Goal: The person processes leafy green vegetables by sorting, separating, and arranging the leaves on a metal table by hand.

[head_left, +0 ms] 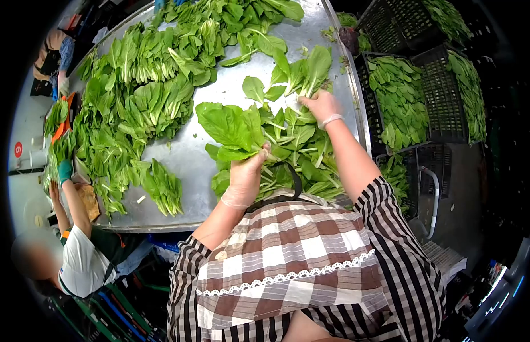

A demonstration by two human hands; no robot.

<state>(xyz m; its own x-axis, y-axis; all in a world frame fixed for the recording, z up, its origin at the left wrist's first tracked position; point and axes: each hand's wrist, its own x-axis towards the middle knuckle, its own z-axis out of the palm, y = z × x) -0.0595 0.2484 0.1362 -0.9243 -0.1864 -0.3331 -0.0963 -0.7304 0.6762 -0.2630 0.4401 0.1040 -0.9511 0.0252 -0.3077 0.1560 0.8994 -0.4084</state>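
Note:
My left hand (247, 178), in a clear glove, is closed around the stems of a bunch of leafy greens (231, 128) with broad bright leaves fanned up and to the left. Farther off to the right, my gloved right hand (323, 107) pinches the stem end of a leafy green plant (312, 71), whose leaves point away from me. Below and between both hands lies a loose pile of greens (302, 139) with pale stems, close against my checked apron (288, 251).
Greens in rows (156, 105) cover the left of the metal table (191, 196). Black crates of greens (399, 94) stand on the right beyond the table's raised edge. At lower left a co-worker (85, 256) with a teal glove handles greens; another person (51, 57) stands at upper left.

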